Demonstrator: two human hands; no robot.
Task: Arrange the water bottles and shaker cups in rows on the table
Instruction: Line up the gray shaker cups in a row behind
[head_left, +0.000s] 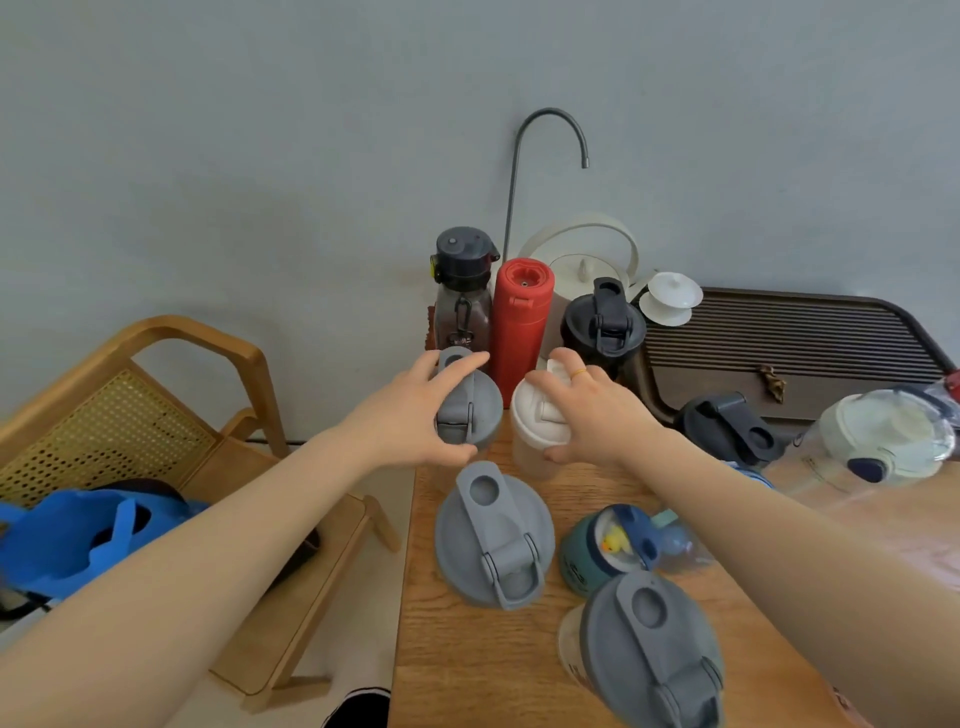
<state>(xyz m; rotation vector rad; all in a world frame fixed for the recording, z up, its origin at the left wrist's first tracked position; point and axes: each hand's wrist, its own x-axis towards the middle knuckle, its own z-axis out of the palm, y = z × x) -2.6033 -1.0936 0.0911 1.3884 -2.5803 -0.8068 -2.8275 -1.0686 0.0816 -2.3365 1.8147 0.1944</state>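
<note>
My left hand (415, 410) grips the lid of a grey shaker cup (475, 410) near the table's left edge. My right hand (592, 410) grips the top of a white shaker cup (530, 431) right beside it. Behind them stand a dark-lidded clear bottle (462, 291), a red bottle (519, 322) and a black-lidded shaker (602, 322). Nearer to me stand two grey-lidded shakers (493, 535) (652, 649) and a small teal bottle (608, 551). At the right lie a black-lidded cup (732, 431) and a clear bottle (872, 452) on its side.
The wooden table (467, 665) ends at its left edge by a wooden chair (171, 395) holding a blue bag (78, 540). A dark slatted tea tray (789, 343), a white kettle (582, 260), a small white lidded cup (670, 299) and a curved tap (550, 140) stand at the back.
</note>
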